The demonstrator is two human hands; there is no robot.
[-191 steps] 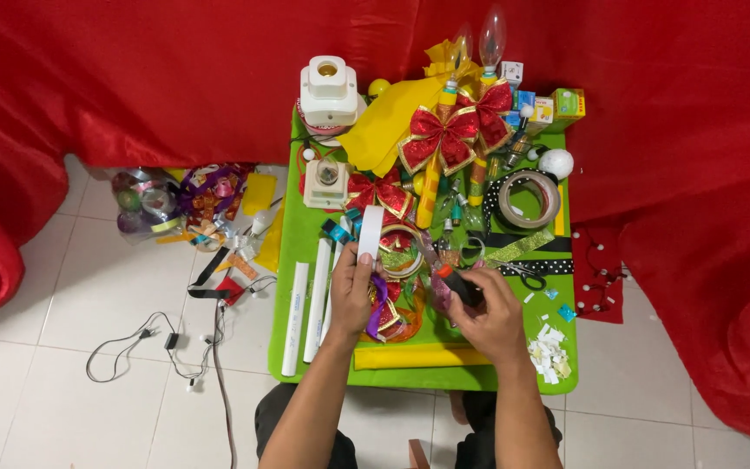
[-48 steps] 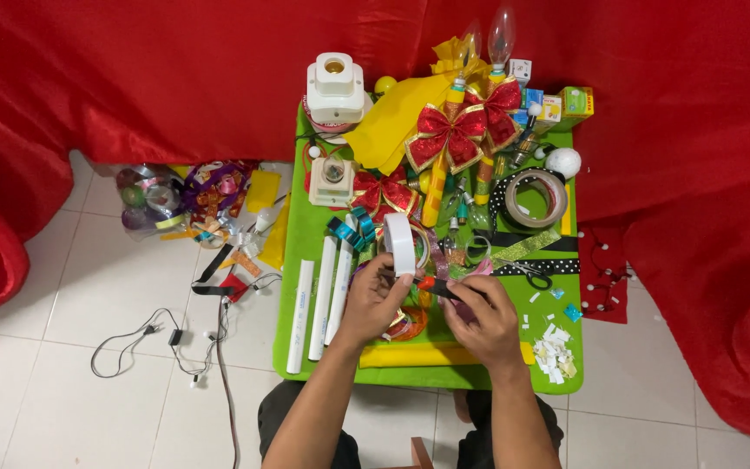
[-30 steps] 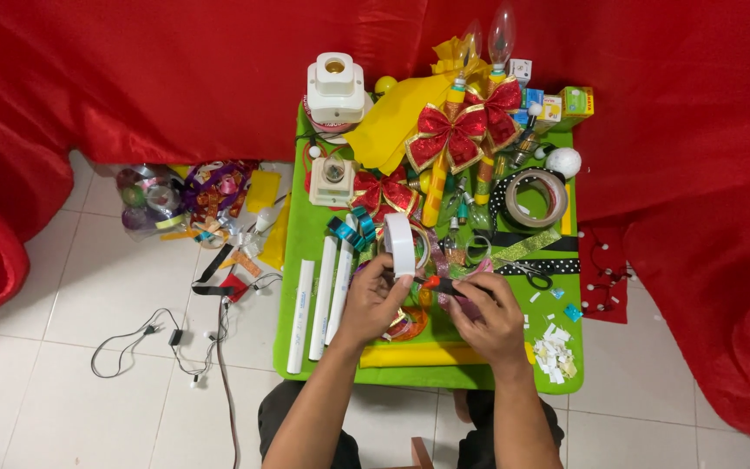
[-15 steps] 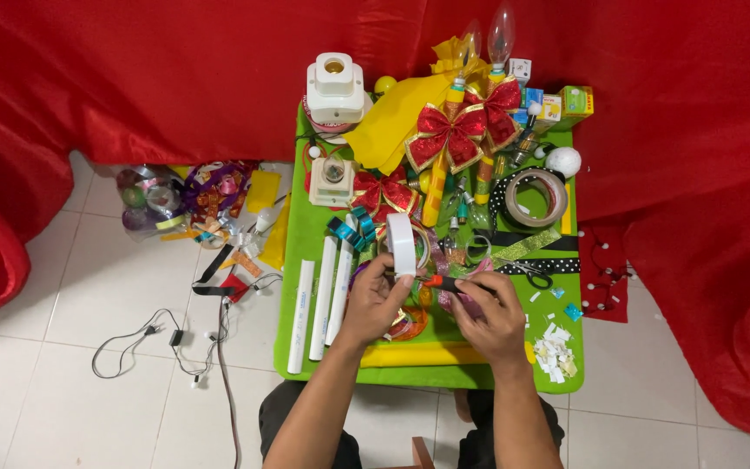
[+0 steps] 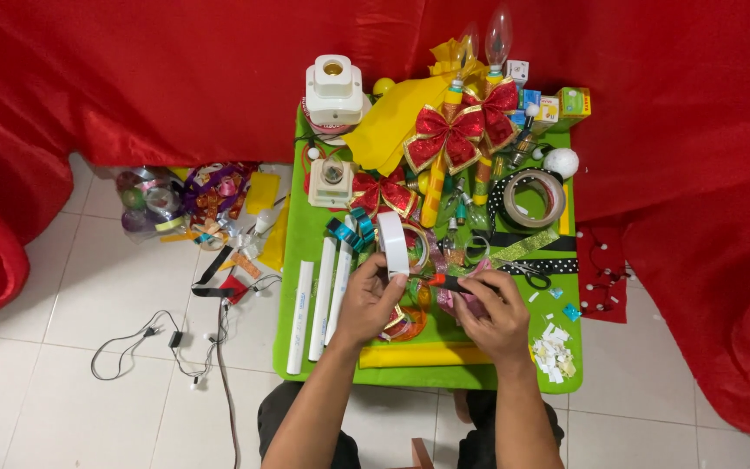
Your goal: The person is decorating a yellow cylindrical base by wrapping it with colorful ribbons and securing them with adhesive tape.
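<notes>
While the left hand [image 5: 366, 300] grips a white tube [image 5: 393, 244] upright over the green table [image 5: 305, 234], the right hand [image 5: 498, 308] pinches a red-tipped tool [image 5: 450, 281] toward it. The tube looks bare, with three more white tubes [image 5: 321, 300] lying untouched beside it.

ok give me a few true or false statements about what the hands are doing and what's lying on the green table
1. The left hand holds a short white tube upright. True.
2. The right hand is empty. False: it grips a slim tool with a red tip pointing toward the tube; I cannot tell what kind.
3. Three long white pipes lie side by side on the green table, left of the left hand. True.
4. The big red bow sits at the near edge by the person's arms. False: it is toward the far end.
5. A roll of tape lies on the floor tiles. False: it rests on the table's right side.
</notes>
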